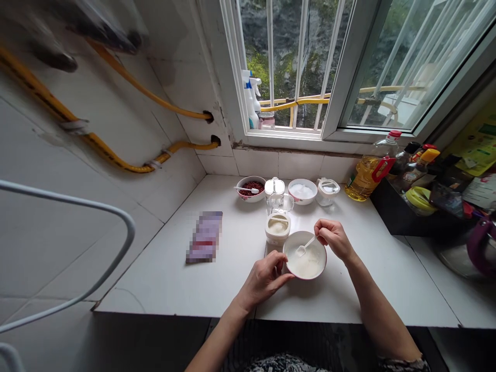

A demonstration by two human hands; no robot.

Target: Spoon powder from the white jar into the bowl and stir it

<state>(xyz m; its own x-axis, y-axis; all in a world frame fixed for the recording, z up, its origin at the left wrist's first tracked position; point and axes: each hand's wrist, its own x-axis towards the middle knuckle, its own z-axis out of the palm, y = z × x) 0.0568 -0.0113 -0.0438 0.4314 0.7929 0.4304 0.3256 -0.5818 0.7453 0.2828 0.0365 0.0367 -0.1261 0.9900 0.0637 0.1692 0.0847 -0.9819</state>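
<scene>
My right hand [332, 236] pinches the handle of a small white spoon [301, 251], whose tip is over a white bowl [324, 258]. Pale powder or grains [308, 266] lie in the bowl. My left hand [268, 275] grips the bowl's left rim between thumb and fingers. Just behind the bowl, on its left, stands an open container [278, 236] with pale contents. Farther back are a bowl of dark red beans [251, 196] with a white spoon across it, a bowl of white stuff [303, 191] and two lidded jars [275, 187].
A purple packet [205, 237], blurred, lies on the left of the white counter [163, 279]. At the back right stand an oil bottle [364, 175] and a dark rack [399, 206] of bottles. A metal pot [461, 258] sits at the far right.
</scene>
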